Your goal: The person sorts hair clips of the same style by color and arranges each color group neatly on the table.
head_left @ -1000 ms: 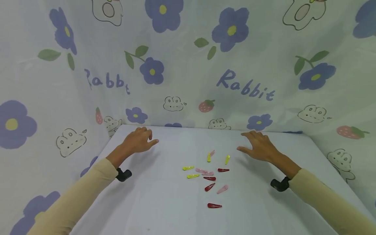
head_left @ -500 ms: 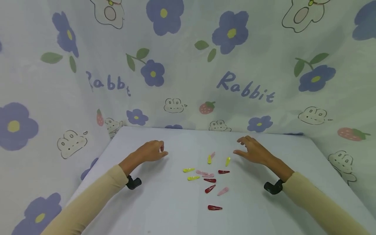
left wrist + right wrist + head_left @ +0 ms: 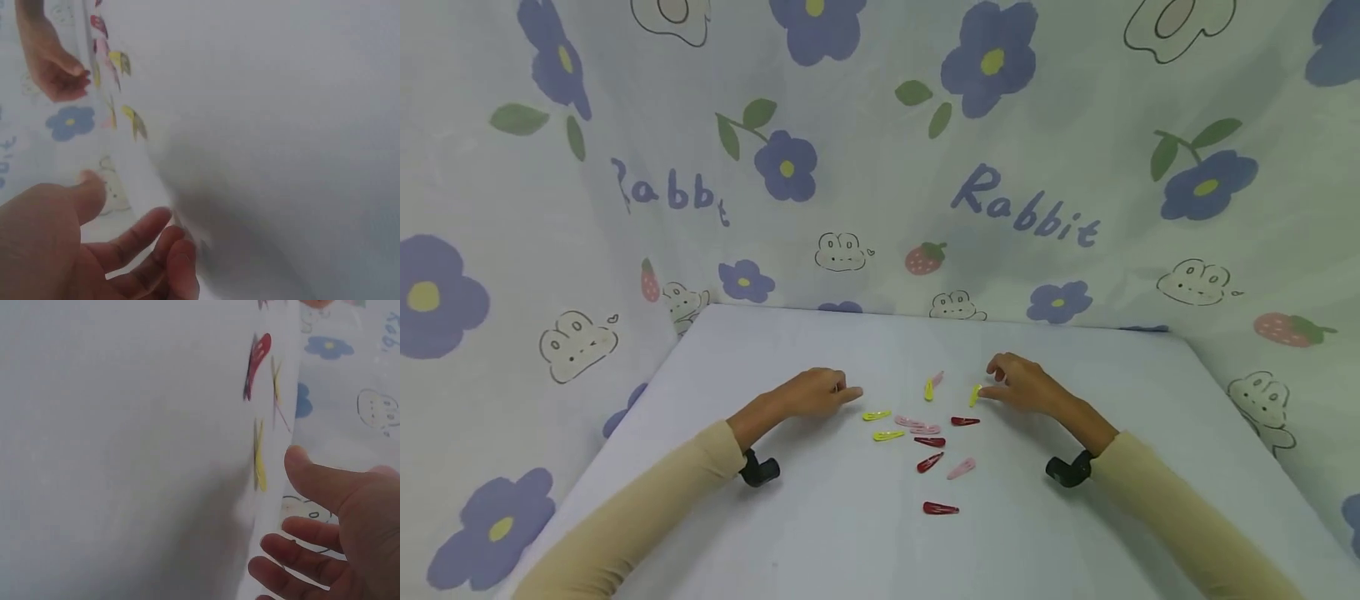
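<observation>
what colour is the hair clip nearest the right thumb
Yellow; that hair clip shows best in the right wrist view.

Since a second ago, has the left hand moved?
Yes. In the head view, the left hand has shifted rightward and lower against the table's far left corner, nearer the yellow clips.

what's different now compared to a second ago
The left hand has moved rightward and nearer the person, toward the clips; the right hand has moved leftward, its thumb now at the upper-right yellow clip. Nothing has been taken hold of or let go. The clips' layout on the table looks the same.
</observation>
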`<action>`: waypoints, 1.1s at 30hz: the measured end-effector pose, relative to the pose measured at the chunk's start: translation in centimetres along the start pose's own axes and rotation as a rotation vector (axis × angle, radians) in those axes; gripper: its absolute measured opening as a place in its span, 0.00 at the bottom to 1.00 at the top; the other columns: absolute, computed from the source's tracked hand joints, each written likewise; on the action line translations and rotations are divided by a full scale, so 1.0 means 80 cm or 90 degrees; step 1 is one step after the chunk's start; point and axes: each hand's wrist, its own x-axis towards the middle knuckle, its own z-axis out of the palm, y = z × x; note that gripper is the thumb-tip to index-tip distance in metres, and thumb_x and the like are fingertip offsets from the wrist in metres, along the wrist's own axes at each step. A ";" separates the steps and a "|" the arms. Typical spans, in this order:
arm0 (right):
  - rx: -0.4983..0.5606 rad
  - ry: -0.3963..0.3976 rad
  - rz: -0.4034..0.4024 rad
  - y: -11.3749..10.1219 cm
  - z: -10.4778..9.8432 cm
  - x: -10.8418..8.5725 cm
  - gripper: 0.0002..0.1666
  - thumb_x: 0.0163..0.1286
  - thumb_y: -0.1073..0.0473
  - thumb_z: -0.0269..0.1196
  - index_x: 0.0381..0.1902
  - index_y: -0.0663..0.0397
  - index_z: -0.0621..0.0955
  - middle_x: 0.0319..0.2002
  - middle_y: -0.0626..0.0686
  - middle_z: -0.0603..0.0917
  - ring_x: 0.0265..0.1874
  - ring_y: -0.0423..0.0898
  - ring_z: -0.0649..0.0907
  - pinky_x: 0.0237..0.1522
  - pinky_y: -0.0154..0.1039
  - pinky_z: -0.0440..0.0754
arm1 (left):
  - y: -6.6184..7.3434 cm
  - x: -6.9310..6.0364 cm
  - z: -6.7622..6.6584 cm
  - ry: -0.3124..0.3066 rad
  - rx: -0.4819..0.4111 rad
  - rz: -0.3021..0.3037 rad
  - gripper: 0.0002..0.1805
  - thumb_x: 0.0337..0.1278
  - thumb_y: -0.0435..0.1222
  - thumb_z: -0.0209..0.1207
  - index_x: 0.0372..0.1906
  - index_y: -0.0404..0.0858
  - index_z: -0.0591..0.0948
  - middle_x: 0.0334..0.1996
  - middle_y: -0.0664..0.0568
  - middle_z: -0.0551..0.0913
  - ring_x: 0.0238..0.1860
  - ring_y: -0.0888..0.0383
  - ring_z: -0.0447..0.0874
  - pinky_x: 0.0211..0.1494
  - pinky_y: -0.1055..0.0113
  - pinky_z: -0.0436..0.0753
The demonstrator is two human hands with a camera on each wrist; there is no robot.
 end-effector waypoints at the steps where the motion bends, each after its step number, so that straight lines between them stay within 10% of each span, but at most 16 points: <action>1: -0.001 0.000 0.001 -0.001 0.002 0.001 0.27 0.62 0.47 0.72 0.50 0.60 0.80 0.41 0.55 0.82 0.39 0.48 0.80 0.43 0.44 0.82 | 0.002 0.001 0.002 -0.005 -0.003 0.002 0.20 0.69 0.53 0.56 0.38 0.39 0.82 0.26 0.53 0.78 0.28 0.59 0.73 0.31 0.66 0.72; 13: -0.097 0.030 -0.017 -0.006 0.012 0.008 0.28 0.58 0.41 0.74 0.45 0.55 0.80 0.40 0.52 0.82 0.40 0.49 0.79 0.42 0.49 0.71 | 0.036 0.001 0.023 0.012 0.002 -0.050 0.23 0.59 0.57 0.64 0.29 0.40 0.80 0.24 0.53 0.78 0.26 0.59 0.73 0.28 0.67 0.71; 33: 0.017 -0.001 -0.009 -0.001 0.013 0.013 0.12 0.61 0.55 0.73 0.35 0.51 0.79 0.33 0.48 0.82 0.37 0.46 0.79 0.42 0.47 0.67 | 0.042 0.011 0.022 0.015 -0.024 -0.051 0.11 0.58 0.41 0.69 0.34 0.40 0.80 0.30 0.53 0.79 0.31 0.57 0.75 0.34 0.66 0.73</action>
